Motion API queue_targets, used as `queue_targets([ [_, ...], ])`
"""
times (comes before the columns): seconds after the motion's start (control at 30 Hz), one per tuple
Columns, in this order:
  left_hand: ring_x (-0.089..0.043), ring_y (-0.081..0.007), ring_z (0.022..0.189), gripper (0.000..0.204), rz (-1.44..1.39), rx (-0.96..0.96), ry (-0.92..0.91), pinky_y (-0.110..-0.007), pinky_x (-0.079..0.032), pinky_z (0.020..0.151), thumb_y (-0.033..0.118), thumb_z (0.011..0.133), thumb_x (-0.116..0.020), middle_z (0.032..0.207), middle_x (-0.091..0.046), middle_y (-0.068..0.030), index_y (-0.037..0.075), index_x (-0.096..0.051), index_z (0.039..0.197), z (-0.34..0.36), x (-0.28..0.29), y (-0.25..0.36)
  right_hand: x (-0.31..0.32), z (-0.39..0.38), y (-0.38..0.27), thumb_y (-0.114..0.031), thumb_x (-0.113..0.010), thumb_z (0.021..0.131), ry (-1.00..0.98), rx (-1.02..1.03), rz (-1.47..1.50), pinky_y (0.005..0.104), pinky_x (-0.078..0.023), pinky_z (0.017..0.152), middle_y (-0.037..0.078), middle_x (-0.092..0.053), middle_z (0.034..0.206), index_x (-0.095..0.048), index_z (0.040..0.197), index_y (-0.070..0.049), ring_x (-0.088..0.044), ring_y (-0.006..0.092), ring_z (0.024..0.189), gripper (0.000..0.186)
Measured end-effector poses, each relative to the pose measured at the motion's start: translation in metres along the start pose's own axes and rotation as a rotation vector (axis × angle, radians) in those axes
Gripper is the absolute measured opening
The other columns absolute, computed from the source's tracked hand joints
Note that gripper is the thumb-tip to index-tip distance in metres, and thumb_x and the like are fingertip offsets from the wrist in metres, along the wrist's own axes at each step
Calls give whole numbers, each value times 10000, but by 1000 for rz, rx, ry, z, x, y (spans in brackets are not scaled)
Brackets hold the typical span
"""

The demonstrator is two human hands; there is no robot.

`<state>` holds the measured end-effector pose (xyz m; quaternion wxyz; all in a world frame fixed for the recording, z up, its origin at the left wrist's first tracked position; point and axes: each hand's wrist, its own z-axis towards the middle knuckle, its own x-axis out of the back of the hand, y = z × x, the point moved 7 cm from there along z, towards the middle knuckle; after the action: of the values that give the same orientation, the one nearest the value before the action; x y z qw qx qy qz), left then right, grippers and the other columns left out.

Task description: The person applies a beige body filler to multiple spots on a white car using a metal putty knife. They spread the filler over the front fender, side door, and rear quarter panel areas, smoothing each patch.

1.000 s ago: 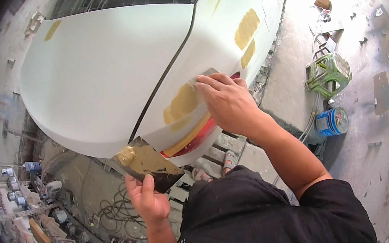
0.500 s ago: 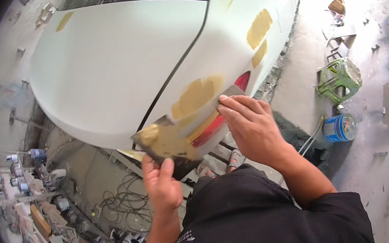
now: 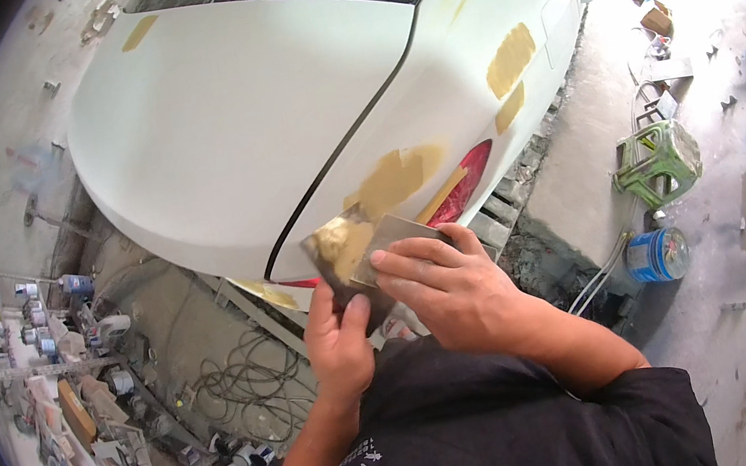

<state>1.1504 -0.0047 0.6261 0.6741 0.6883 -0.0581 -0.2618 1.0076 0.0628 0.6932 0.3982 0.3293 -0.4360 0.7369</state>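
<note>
My left hand (image 3: 340,346) grips the lower edge of a flat dark plate (image 3: 382,307) carrying a lump of tan putty (image 3: 334,241). In my right hand (image 3: 459,290) is a thin grey putty spreader (image 3: 398,227), which lies over the right side of the plate; their contact edge is partly hidden. Just beyond them stands the rear corner of a white car (image 3: 224,139). A broad tan putty patch (image 3: 399,179) covers the panel above the red tail light (image 3: 473,177), and a tan strip runs along the light's edge. Smaller patches (image 3: 511,60) dot the side.
A green stool (image 3: 659,163) and a blue bucket (image 3: 656,255) stand on the floor at right. At left are a rack (image 3: 65,366) crowded with cans and loosely coiled cables (image 3: 246,382). Scraps and boxes (image 3: 655,19) lie along the far right.
My right hand has drawn the spreader away from the tail light area, down and left onto the plate. My left hand and the plate have shifted slightly right. The view has moved a little.
</note>
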Motion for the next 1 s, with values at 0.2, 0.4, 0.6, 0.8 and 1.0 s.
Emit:
queue_targets([
  [0.2, -609, -152, 1100, 323, 206, -193, 146, -323, -475, 1009, -2, 1032, -518, 1245, -653, -110, -43, -545, 1352, 2, 32, 24, 18, 1, 76, -47, -613, 916, 83, -264, -139, 501, -417, 1067, 81, -622, 1430, -647, 1304, -64, -546, 278, 1344, 390],
  [0.4, -613, -183, 1196, 422, -95, -15, 90, -352, -453, 1084, -65, 985, -498, 1306, -653, -138, -56, -514, 1407, -4, 40, 2, 10, 24, 118, -58, -593, 916, 10, -321, -201, 553, -417, 1031, 84, -580, 1483, -620, 1356, -39, -494, 261, 1396, 441],
  [0.6, -614, -191, 1212, 412, -152, 24, 131, -359, -453, 1093, -60, 984, -501, 1323, -651, -133, -55, -529, 1394, -11, 47, -11, -6, 27, 96, -4, -580, 863, -120, -281, -202, 537, -408, 1021, 90, -594, 1462, -625, 1332, -37, -520, 280, 1353, 473],
  [0.8, -611, -194, 1214, 410, -159, 5, 117, -360, -452, 1095, -53, 979, -510, 1332, -645, -134, -51, -534, 1389, -7, 45, -9, 7, 26, 102, -12, -591, 864, -96, -274, -217, 521, -412, 1006, 64, -592, 1460, -621, 1335, -36, -513, 268, 1355, 473],
  [1.0, -613, -201, 1213, 407, -151, 13, 111, -362, -456, 1090, -39, 976, -516, 1325, -644, -143, -57, -533, 1382, -8, 44, -8, -11, 29, 97, -27, -609, 850, -79, -265, -223, 524, -407, 1011, 72, -569, 1487, -625, 1325, -37, -507, 261, 1370, 475],
])
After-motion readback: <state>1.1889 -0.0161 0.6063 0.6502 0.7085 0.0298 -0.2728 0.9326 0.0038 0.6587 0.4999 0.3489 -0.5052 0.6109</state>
